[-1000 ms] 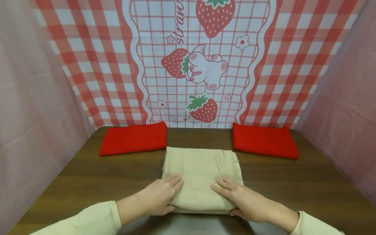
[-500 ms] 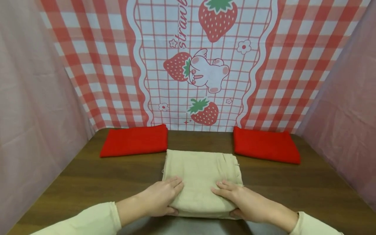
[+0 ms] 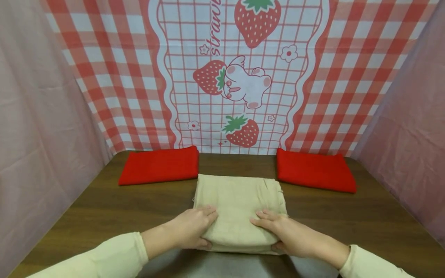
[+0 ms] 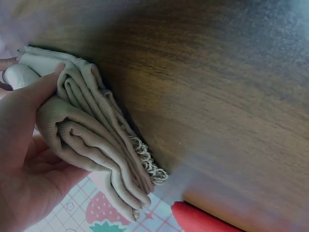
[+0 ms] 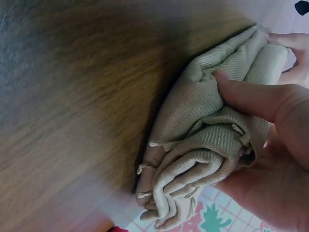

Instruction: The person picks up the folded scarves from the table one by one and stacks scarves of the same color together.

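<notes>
A beige cloth (image 3: 240,208), folded into a thick rectangle, lies on the table in the middle of the head view. My left hand (image 3: 194,227) grips its near left corner, fingers over the top and thumb against the front edge. At the near right corner, my right hand (image 3: 292,233) holds it the same way. The left wrist view shows the stacked layers of the cloth (image 4: 91,130) and a looped fringe (image 4: 147,162) along one edge. In the right wrist view the right thumb (image 5: 251,94) presses into the cloth's folds (image 5: 203,145), where a few loose threads stick out.
Two folded red cloths lie at the back of the wooden table (image 3: 132,212), one at the left (image 3: 160,166) and one at the right (image 3: 316,170). A strawberry-print curtain (image 3: 229,96) hangs behind, with pale pink drapes (image 3: 45,116) at the sides.
The head view has shifted slightly. Both hands keep their hold on the beige cloth, and the cloths show no clear movement.
</notes>
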Demonstrator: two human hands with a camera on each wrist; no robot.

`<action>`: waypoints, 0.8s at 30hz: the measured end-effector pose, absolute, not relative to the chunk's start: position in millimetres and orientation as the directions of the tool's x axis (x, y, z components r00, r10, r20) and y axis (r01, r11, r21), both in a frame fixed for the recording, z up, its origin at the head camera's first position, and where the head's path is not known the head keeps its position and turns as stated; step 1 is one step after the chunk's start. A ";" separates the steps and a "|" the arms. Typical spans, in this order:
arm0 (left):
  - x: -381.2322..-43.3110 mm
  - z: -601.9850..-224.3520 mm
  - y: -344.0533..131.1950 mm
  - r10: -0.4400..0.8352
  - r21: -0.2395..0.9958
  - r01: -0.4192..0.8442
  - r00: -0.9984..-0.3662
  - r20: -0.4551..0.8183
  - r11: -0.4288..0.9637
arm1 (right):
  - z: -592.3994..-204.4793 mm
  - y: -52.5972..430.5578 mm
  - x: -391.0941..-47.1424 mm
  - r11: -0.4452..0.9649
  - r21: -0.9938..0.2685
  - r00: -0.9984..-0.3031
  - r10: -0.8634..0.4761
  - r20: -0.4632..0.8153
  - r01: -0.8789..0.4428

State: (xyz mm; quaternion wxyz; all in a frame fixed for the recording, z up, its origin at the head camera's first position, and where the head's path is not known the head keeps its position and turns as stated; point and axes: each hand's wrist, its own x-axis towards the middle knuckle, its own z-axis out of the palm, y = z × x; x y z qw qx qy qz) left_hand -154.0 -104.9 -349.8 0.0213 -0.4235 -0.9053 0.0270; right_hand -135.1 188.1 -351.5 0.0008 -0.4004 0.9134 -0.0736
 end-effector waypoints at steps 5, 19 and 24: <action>-156.1 -350.9 -103.1 0.770 -0.072 0.767 -0.637 0.022 0.637 | -351.5 188.6 -137.5 0.670 -0.140 -0.681 -0.730 0.053 -0.729; -168.8 -347.7 -105.2 0.777 -0.025 0.777 -0.629 0.023 0.630 | -350.6 186.2 -151.0 0.629 -0.147 -0.642 -0.763 0.074 -0.764; -172.6 -349.7 -103.0 0.789 -0.032 0.788 -0.613 0.050 0.615 | -349.3 189.3 -152.8 0.627 -0.167 -0.642 -0.765 0.050 -0.761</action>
